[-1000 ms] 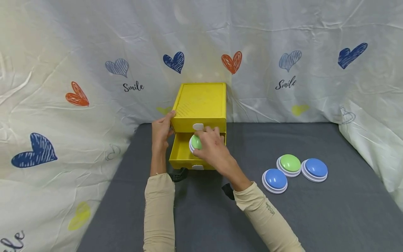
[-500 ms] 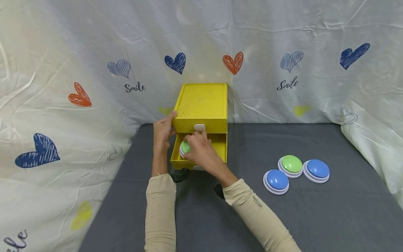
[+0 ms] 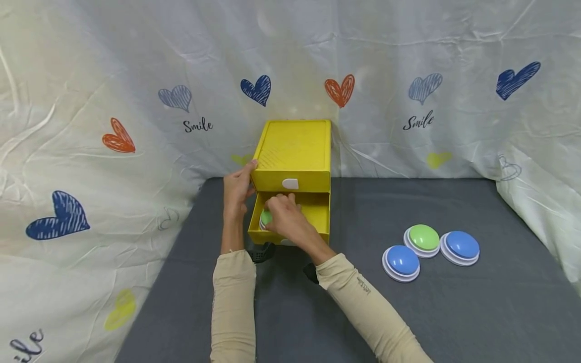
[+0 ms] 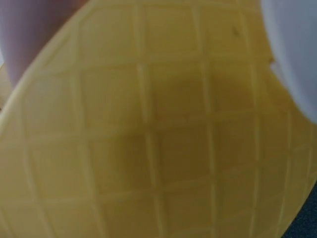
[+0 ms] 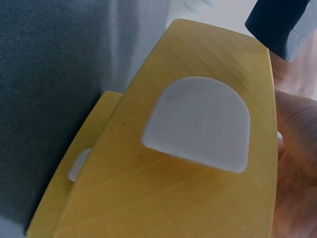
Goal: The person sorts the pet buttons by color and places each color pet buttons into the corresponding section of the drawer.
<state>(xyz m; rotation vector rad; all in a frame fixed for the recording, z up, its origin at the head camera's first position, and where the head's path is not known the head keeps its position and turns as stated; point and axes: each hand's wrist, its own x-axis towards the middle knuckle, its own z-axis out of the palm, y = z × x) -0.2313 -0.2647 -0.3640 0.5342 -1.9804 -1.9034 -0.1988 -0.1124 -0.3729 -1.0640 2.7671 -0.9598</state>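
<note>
A yellow two-drawer box [image 3: 295, 143] stands against the backdrop, its lower drawer [image 3: 317, 212] pulled out. My left hand [image 3: 236, 194] holds the box's left front corner, thumb at the top edge and fingers along the side. Inside the drawer's left part, my right hand [image 3: 290, 219] grips a green-domed push button [image 3: 265, 217] with a white base, mostly hidden by the fingers. In the right wrist view, my fingers [image 5: 297, 134] reach behind a yellow drawer front with a white tab [image 5: 198, 124]. A ribbed yellow panel [image 4: 114, 109] fills most of the left wrist view.
Right of the box, on the dark grey table [image 3: 454, 312], lie a blue push button [image 3: 403, 260], a green one [image 3: 424, 237] and another blue one [image 3: 462, 245]. A white cloth with printed hearts [image 3: 376, 60] hangs behind and at the sides.
My right hand has moved left and lower within the drawer, bringing the green push button to its left part. My left hand has kept its place on the box.
</note>
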